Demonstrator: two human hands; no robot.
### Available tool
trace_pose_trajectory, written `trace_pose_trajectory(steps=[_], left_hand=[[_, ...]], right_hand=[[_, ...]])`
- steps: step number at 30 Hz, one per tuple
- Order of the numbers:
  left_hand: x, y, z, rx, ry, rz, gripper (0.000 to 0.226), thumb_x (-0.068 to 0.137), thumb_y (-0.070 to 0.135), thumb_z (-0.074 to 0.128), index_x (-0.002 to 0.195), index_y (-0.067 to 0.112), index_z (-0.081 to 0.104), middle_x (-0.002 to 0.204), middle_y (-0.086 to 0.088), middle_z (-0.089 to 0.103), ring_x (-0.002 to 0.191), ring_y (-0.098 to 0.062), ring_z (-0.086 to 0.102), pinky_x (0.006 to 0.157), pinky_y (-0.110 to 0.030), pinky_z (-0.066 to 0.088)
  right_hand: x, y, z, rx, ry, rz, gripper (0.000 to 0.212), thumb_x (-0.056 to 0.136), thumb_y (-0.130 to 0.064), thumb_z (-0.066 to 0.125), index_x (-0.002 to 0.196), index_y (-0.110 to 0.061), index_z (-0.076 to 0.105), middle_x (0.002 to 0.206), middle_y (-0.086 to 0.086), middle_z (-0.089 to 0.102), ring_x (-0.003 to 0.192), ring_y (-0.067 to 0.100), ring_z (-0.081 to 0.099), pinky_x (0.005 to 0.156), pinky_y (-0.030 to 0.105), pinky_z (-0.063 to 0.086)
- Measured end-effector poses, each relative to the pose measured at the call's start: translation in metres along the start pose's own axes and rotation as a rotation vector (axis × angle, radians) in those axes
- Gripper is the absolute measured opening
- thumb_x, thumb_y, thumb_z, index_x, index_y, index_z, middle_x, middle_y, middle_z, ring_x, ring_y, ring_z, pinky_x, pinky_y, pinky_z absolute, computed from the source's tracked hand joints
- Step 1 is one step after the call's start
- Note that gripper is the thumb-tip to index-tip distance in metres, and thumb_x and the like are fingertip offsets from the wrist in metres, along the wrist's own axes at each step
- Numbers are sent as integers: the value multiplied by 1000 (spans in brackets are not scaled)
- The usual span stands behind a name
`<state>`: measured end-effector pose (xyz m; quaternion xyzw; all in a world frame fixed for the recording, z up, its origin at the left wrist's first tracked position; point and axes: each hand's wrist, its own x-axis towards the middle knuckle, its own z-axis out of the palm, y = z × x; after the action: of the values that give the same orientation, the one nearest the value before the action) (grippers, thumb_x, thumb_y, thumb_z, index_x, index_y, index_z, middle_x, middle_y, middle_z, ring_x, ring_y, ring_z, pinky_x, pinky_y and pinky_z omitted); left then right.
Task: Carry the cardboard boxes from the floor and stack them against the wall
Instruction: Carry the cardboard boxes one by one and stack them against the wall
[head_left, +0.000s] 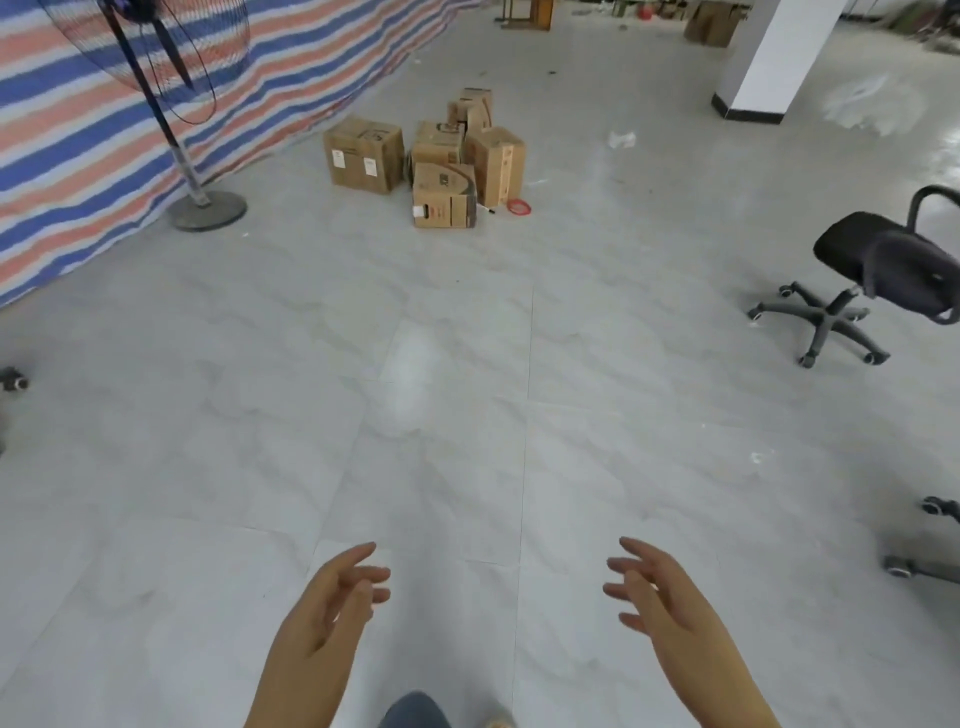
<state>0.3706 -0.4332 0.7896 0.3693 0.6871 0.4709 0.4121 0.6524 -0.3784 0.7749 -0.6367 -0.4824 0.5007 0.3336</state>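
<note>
The cardboard boxes (447, 156) sit in a loose cluster on the tiled floor (467, 364), well ahead of the person and slightly to the left of centre, close to the striped tarpaulin (104, 130) that hangs as a wall on the left; the nearest box (444, 196) lies closest to the walker, with a larger box (364, 154) to its left and taller ones behind. Both hands are held low in front of the body, far from the cluster; the left hand (332, 603) is empty with fingers loosely spread, and the right hand (657, 592) is likewise empty and spread wide, palms turned inward toward each other. The boxes lie almost straight ahead, so neither hand looks clearly nearer; if anything the left has a slight edge. My reading is that the approach comes first, then a two-handed lift of the front box.

White labels show on the larger box and a red-and-white one on the nearest box, but the print is too small to read. A red ring (518, 207) lies on the floor just right of the cluster; a pedestal fan (208, 205) stands to the left, an office chair (878, 265) well to the right.
</note>
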Motion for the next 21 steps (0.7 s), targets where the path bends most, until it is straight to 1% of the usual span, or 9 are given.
trace_pose_trajectory(steps=[2,6,9,11,14,16,18,21], left_hand=[[28,4,10,-5,13,-36,35,93,-6,46,102,22,64,87,-5,72,78,-9,68,73,-18,53],[94,10,26,24,22,-85,32,94,-3,46,103,22,64,91,-2,71,81,-11,69,74,-17,52],[156,21,41,50,1,-78,34,94,-2,46,102,26,63,92,-1,71,81,-9,68,77,-22,52],[203,31,47,54,-16,-75,34,95,-1,46,102,27,63,90,-1,72,83,-10,69,79,-25,52],[274,64,54,56,-36,-35,34,95,1,46,103,29,63,91,6,72,84,-9,68,80,-26,52],[321,84,56,58,-40,-4,32,95,3,47,105,29,62,92,5,72,85,-9,68,82,-31,54],[360,100,57,71,-49,10,30,95,4,48,107,28,62,92,3,72,86,-7,68,87,-36,51],[405,119,57,69,-39,22,31,94,3,48,110,26,62,97,8,71,86,-6,67,89,-38,47]], right_hand=[[29,-4,1,-11,-29,36,27,97,-11,49,113,-31,58,105,-7,67,88,4,68,79,29,53],[91,-12,9,-9,-38,81,26,97,-13,49,113,-32,57,104,-8,67,88,4,68,78,27,53],[146,-31,18,2,-1,81,26,97,-15,48,112,-35,55,105,-8,67,89,4,68,79,29,53],[185,-46,22,-1,21,75,26,97,-17,48,114,-35,54,107,-9,66,90,2,67,79,28,53],[244,-82,30,-3,61,36,27,97,-16,48,116,-35,54,107,-9,66,91,2,67,78,28,53],[285,-107,38,9,76,8,28,97,-15,48,115,-36,54,106,-9,67,91,2,67,78,27,53],[321,-127,48,-5,64,-10,28,97,-16,48,114,-38,52,106,-10,66,92,1,67,79,27,53],[370,-150,63,-24,38,-9,27,97,-17,47,113,-38,52,105,-12,66,91,0,67,77,25,53]])
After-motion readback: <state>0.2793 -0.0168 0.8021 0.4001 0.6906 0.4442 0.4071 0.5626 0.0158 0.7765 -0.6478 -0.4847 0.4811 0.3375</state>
